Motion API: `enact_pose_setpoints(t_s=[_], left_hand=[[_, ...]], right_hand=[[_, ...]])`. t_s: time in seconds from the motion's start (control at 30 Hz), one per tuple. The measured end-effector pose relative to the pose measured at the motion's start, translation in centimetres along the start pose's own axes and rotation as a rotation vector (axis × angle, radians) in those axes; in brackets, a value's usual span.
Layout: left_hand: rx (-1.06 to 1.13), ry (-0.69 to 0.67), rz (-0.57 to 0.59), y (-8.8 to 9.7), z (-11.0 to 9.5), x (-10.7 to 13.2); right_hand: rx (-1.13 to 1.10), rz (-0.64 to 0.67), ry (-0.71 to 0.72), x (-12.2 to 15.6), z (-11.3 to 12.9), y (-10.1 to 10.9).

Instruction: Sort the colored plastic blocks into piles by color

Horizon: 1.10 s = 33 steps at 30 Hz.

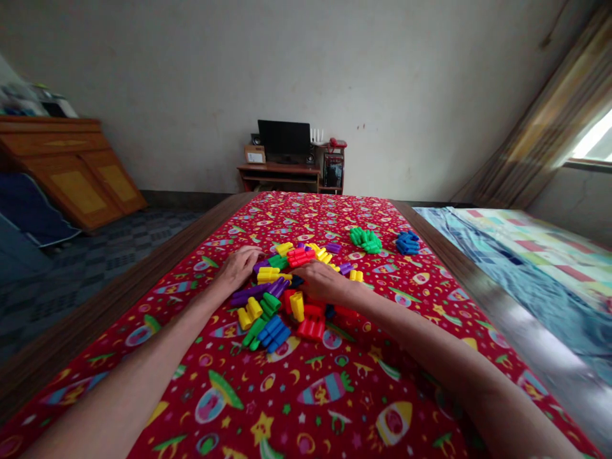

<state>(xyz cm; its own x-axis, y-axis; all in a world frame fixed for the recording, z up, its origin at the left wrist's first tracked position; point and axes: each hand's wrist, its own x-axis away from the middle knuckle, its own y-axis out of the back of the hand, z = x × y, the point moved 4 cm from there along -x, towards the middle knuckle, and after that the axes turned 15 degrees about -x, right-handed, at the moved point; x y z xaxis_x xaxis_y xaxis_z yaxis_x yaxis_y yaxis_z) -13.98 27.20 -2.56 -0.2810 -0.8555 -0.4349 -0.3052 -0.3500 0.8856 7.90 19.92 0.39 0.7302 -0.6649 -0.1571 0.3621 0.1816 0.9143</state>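
A mixed pile of plastic toy building blocks in yellow, purple, green, red and blue lies on the red patterned cloth. My left hand rests at the pile's left edge, fingers loosely bent beside a purple block; no block shows in its grasp. Over the middle of the pile reaches my right hand, its fingers curled at a dark blue block. Red blocks lie below that hand, partly in its shadow. Nearer to me are a blue block and a yellow block.
Apart from the pile, green blocks and blue blocks sit in separate groups at the far right. The cloth covers a wooden-edged table. Beyond stands a desk with a monitor; a bed is to the right.
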Motion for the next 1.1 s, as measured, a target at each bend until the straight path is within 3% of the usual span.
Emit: enact_pose_setpoints(t_s=[0.13, 0.23, 0.33, 0.43, 0.57, 0.67, 0.77, 0.83, 1.0, 1.1], left_hand=[[0.000, -0.011, -0.018, 0.0, 0.1, 0.1], [-0.008, -0.016, -0.020, -0.1, 0.2, 0.0], [-0.012, 0.002, 0.002, 0.0, 0.2, -0.1], [0.004, 0.048, 0.030, 0.2, 0.2, -0.1], [0.015, 0.069, 0.042, 0.3, 0.2, -0.1], [0.020, 0.067, 0.029, 0.3, 0.2, -0.1], [0.046, 0.062, 0.026, 0.5, -0.1, 0.0], [0.084, 0.068, 0.048, 0.8, -0.4, 0.1], [0.111, 0.126, 0.132, 1.5, -1.1, 0.4], [0.064, 0.095, 0.151, 1.6, -1.3, 0.3]], right_hand=[[-0.006, -0.116, -0.009, 0.5, -0.2, -0.2], [0.032, -0.139, -0.029, 0.9, -0.2, 0.9], [0.005, -0.117, -0.083, 1.3, -0.4, 4.1], [-0.089, -0.161, -0.121, 2.3, -1.5, 8.9], [0.030, -0.484, -0.349, 6.4, -6.5, 14.9], [0.162, -0.717, -0.684, 11.4, -11.6, 16.9], [0.153, -0.818, -0.995, 16.2, -15.8, 16.6], [0.092, -0.799, -1.102, 18.1, -17.7, 15.6], [-0.015, -0.712, -1.188, 19.5, -20.2, 13.0], [-0.018, -0.679, -1.168, 18.9, -20.1, 12.9]])
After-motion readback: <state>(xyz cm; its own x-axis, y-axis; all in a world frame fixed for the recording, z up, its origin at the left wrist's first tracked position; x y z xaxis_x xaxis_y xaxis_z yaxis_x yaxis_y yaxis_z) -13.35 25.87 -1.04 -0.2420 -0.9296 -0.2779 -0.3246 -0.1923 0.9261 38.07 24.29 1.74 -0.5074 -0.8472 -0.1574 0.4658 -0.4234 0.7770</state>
